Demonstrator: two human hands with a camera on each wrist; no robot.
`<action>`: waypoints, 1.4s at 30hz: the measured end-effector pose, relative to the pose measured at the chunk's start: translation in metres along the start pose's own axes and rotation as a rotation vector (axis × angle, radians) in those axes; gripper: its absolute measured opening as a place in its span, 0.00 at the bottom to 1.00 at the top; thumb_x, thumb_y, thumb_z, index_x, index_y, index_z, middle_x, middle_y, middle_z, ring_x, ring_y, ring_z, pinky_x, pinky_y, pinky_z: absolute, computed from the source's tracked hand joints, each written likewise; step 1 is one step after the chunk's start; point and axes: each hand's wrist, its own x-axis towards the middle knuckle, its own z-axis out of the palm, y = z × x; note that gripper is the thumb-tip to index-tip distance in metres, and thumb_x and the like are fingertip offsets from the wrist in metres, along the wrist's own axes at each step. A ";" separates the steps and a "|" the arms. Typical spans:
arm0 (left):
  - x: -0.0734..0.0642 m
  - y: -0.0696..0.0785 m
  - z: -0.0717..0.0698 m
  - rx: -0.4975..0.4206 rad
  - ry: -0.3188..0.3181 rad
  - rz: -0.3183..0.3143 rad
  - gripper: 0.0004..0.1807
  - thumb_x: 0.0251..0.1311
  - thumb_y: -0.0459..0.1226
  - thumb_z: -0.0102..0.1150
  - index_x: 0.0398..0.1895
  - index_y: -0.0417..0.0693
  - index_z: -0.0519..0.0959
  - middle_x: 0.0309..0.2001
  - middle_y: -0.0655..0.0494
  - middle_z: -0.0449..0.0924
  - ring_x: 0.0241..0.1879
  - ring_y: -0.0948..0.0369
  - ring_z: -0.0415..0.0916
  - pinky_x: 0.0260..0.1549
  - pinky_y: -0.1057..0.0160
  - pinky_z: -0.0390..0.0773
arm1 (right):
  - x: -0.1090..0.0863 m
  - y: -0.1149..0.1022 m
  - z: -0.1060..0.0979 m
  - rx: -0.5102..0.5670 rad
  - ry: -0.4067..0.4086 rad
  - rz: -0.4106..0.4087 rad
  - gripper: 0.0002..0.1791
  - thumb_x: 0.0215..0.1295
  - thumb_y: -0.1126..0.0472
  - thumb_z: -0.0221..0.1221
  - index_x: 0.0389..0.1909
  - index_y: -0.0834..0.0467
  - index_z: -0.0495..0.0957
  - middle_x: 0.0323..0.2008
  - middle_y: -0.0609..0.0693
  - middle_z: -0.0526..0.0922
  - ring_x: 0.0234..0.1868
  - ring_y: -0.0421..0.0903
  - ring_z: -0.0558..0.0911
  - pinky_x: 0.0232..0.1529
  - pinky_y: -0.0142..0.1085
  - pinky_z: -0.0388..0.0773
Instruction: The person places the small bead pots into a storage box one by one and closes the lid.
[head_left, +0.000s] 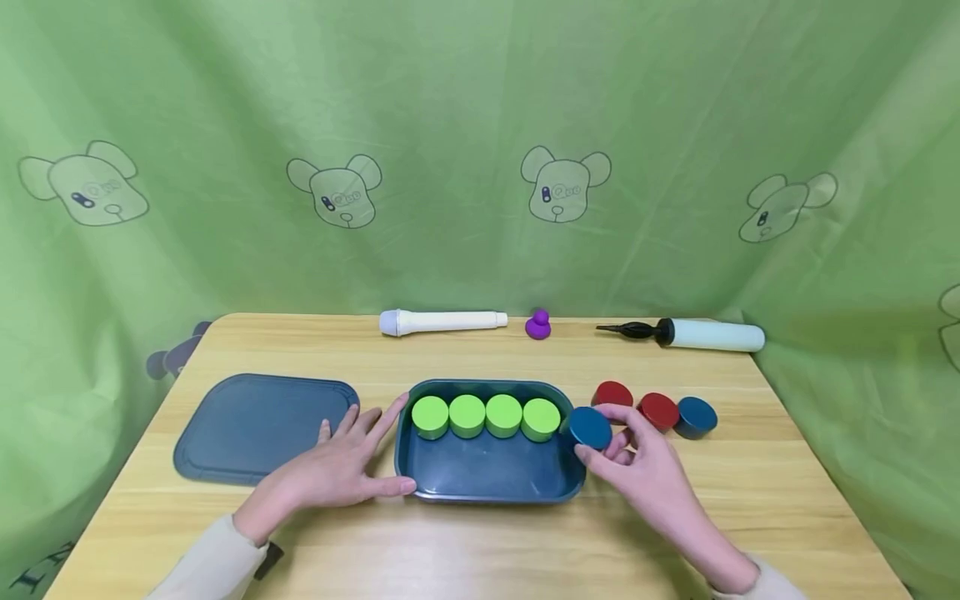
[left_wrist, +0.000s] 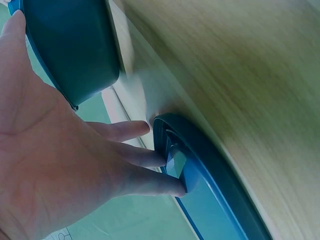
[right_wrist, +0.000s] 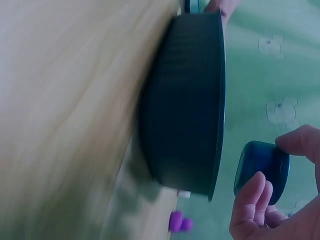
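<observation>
A dark blue rectangular box [head_left: 495,479] stands on the table, with several lime-green round pieces [head_left: 467,415] in a row along its far side. My right hand [head_left: 645,462] pinches a dark blue round piece [head_left: 588,428] between thumb and fingers, over the box's right rim. In the right wrist view that blue piece [right_wrist: 262,170] is held above the rim's height. My left hand [head_left: 341,462] is spread, its thumb and index finger touching the box's left rim. Its other fingers rest at the edge of a flat dark blue lid [head_left: 262,429], also seen in the left wrist view.
Right of the box are two red round pieces [head_left: 658,411] and another blue round piece [head_left: 697,417]. Along the table's far edge lie a white microphone-shaped object [head_left: 446,322], a purple knobbed object [head_left: 538,324] and a hand pump [head_left: 697,334]. A green curtain [head_left: 465,108] hangs behind.
</observation>
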 end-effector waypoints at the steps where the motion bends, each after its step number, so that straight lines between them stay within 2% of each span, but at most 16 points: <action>1: 0.000 0.000 0.000 -0.001 0.001 -0.001 0.64 0.64 0.78 0.56 0.92 0.70 0.34 0.83 0.31 0.54 0.81 0.24 0.39 0.67 0.13 0.39 | 0.000 -0.003 0.004 0.003 -0.012 -0.007 0.32 0.65 0.58 0.79 0.66 0.60 0.78 0.34 0.55 0.79 0.33 0.48 0.79 0.32 0.32 0.76; 5: 0.000 0.000 0.000 -0.001 -0.004 -0.008 0.64 0.64 0.77 0.57 0.92 0.70 0.34 0.83 0.32 0.54 0.81 0.24 0.39 0.67 0.13 0.40 | 0.003 -0.014 0.020 0.011 -0.079 -0.023 0.32 0.64 0.58 0.80 0.65 0.59 0.78 0.32 0.52 0.81 0.34 0.49 0.80 0.33 0.32 0.78; 12: 0.001 0.000 -0.002 -0.012 -0.015 -0.001 0.64 0.65 0.77 0.58 0.92 0.69 0.34 0.83 0.31 0.54 0.81 0.23 0.38 0.66 0.13 0.38 | 0.013 -0.020 0.049 -0.062 -0.236 -0.096 0.35 0.62 0.53 0.80 0.66 0.61 0.79 0.30 0.46 0.82 0.32 0.45 0.82 0.32 0.34 0.80; 15: 0.001 0.000 -0.002 -0.010 -0.020 0.001 0.64 0.65 0.76 0.58 0.92 0.68 0.34 0.83 0.31 0.54 0.81 0.23 0.38 0.66 0.12 0.38 | 0.017 -0.020 0.064 -0.089 -0.280 -0.133 0.34 0.62 0.52 0.81 0.64 0.61 0.79 0.29 0.44 0.82 0.31 0.42 0.83 0.33 0.34 0.80; 25: 0.001 -0.001 -0.001 -0.006 -0.018 -0.004 0.63 0.66 0.75 0.59 0.92 0.70 0.34 0.83 0.31 0.55 0.81 0.23 0.39 0.66 0.13 0.39 | 0.028 -0.028 0.116 -0.134 -0.401 -0.222 0.32 0.64 0.54 0.80 0.65 0.63 0.81 0.37 0.46 0.80 0.28 0.39 0.83 0.31 0.33 0.82; 32: 0.001 -0.002 0.001 0.007 -0.010 0.006 0.63 0.66 0.75 0.59 0.92 0.70 0.34 0.82 0.31 0.57 0.80 0.22 0.40 0.65 0.11 0.41 | 0.033 -0.036 0.137 -0.141 -0.450 -0.223 0.32 0.63 0.55 0.80 0.64 0.63 0.81 0.44 0.47 0.81 0.30 0.37 0.84 0.35 0.32 0.84; 42: 0.003 -0.002 0.001 0.008 -0.017 0.005 0.62 0.66 0.75 0.58 0.91 0.72 0.34 0.82 0.33 0.57 0.81 0.23 0.40 0.65 0.11 0.42 | 0.038 -0.041 0.149 -0.177 -0.474 -0.233 0.31 0.62 0.59 0.81 0.63 0.64 0.82 0.45 0.48 0.83 0.30 0.34 0.84 0.36 0.30 0.84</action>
